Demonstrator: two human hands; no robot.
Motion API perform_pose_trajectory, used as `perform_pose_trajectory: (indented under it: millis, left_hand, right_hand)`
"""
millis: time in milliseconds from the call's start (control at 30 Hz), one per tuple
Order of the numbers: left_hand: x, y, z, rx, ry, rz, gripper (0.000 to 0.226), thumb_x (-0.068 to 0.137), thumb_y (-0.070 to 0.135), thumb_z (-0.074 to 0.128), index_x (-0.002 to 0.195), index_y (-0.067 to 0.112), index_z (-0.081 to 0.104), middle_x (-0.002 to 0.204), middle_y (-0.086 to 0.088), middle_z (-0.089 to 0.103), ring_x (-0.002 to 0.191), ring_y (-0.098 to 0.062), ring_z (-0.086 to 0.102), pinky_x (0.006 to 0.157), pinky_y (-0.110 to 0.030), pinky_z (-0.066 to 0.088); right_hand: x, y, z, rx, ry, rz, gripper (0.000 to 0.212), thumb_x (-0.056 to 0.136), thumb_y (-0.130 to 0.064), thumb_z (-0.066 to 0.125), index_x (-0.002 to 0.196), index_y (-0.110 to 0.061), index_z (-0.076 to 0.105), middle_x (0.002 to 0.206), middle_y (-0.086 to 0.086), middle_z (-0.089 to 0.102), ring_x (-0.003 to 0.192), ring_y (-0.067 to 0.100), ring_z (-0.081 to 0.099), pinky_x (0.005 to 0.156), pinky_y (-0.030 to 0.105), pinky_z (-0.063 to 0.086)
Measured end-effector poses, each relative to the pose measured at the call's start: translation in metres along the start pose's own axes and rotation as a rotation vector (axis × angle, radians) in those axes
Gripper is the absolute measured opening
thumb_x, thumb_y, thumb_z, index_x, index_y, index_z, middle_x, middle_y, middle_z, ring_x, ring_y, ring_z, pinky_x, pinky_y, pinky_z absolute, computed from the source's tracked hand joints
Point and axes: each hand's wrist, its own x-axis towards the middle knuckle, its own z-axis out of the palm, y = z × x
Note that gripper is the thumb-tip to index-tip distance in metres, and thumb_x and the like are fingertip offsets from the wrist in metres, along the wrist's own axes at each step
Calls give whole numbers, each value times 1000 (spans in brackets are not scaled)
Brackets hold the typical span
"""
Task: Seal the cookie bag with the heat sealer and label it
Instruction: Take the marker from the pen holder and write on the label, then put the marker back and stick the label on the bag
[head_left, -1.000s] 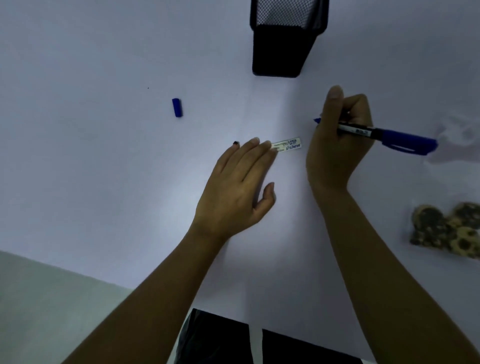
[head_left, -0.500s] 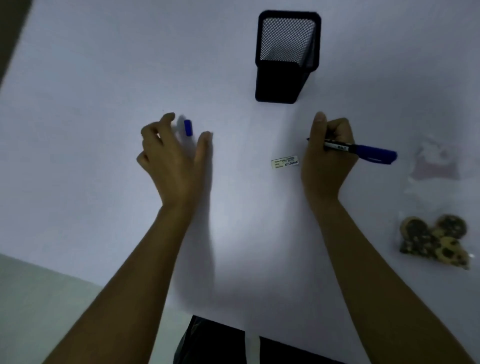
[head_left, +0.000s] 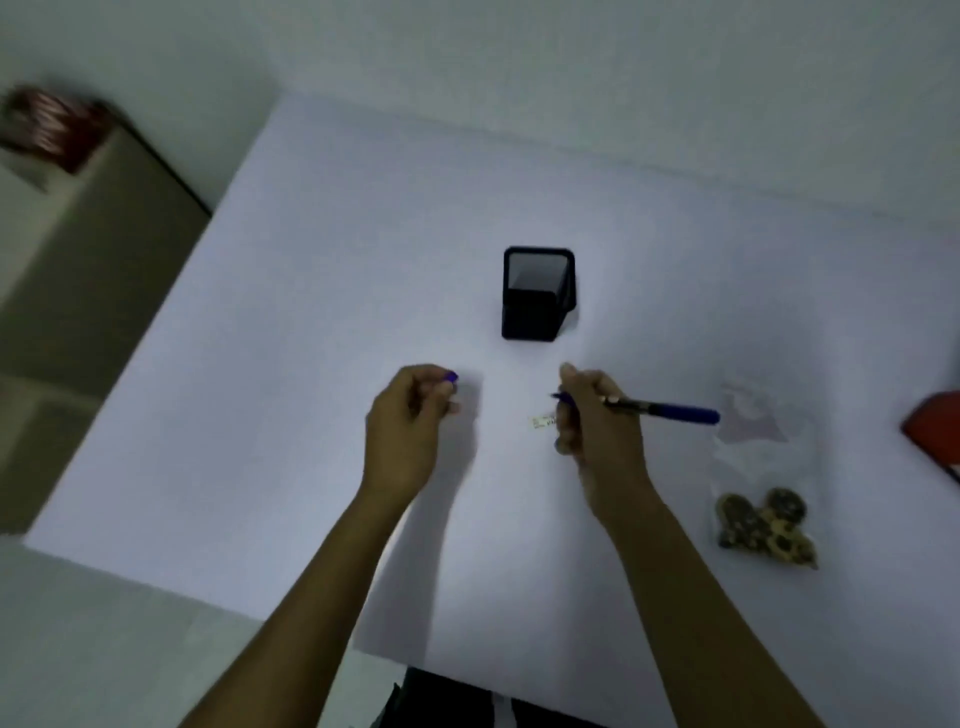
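Above the white table, our left hand curls, pinching the blue cap; our right hand grips the uncapped marker, its fingers just beside the label. Farther right lies the cookie bag.

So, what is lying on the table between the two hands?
In the head view, only the small label lies there, just beside the right hand; toward the left hand the white table is bare.
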Motion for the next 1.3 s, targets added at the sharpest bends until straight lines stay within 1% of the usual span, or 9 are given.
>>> perform_pose_trajectory:
  millis: [100,167,367,567,800,967,1100,1200,1300]
  left_hand:
    - [-31,35,-16,-162,-196,-33,19,97,7,50,107,10,66,103,-4,72,90,-14,71,84,-21,57]
    - [-43,56,-30,-210,-268,-45,21,98,9,49,110,10,66,105,-6,72,94,-17,71,85,-20,56]
    - [-71,106,-68,-242,-312,64,20,98,11,50,109,13,67,96,-4,72,78,-12,67,77,-21,56]
    - [-91,125,-85,-249,-336,169,20,98,10,50,109,10,66,92,-5,72,74,-10,65,75,-20,55]
    - [-101,136,-101,-261,-362,220,19,99,12,49,109,12,66,91,-4,73,76,-11,67,74,-19,54]
    - [-105,141,-104,-274,-373,246,19,98,10,50,108,10,66,92,-7,73,78,-13,68,75,-20,55]
    - [-106,147,-106,-236,-403,279,19,96,8,53,105,11,68,91,-5,73,73,-12,67,74,-21,55]
    - [-105,152,-108,-216,-426,314,19,93,6,57,104,9,72,91,-7,74,70,-11,65,72,-20,55]
    - [-104,157,-110,-227,-463,292,18,91,6,60,103,10,74,92,-5,76,72,-9,66,72,-18,54]
  right_hand:
    - [-54,-30,19,47,-213,19,21,97,-20,51,81,-13,62,68,6,66,74,26,72,45,26,47]
    - [-73,-51,27,51,-270,15,23,98,-15,45,86,-12,64,78,10,69,89,32,72,49,30,52]
    - [-127,-97,51,24,-309,-75,18,99,-12,44,94,-7,61,88,13,67,93,32,71,56,33,56]
    - [-156,-107,62,39,-301,-119,16,97,-12,48,94,-8,63,95,17,66,86,31,71,56,34,56]
    - [-171,-113,68,86,-280,-169,17,97,-11,46,94,-5,63,90,19,67,88,38,69,57,36,57]
    - [-177,-115,68,103,-277,-199,19,97,-11,46,91,-4,63,86,18,65,80,32,70,57,36,57]
    - [-179,-120,67,41,-271,-209,31,99,-24,46,80,-9,65,90,19,69,87,34,72,59,38,57]
    - [-180,-123,68,-56,-253,-259,34,100,-32,44,85,-10,65,76,16,67,73,29,68,53,32,52]
    - [-182,-123,70,-15,-229,-249,30,100,-32,43,90,-8,57,56,10,52,51,21,49,43,24,39]
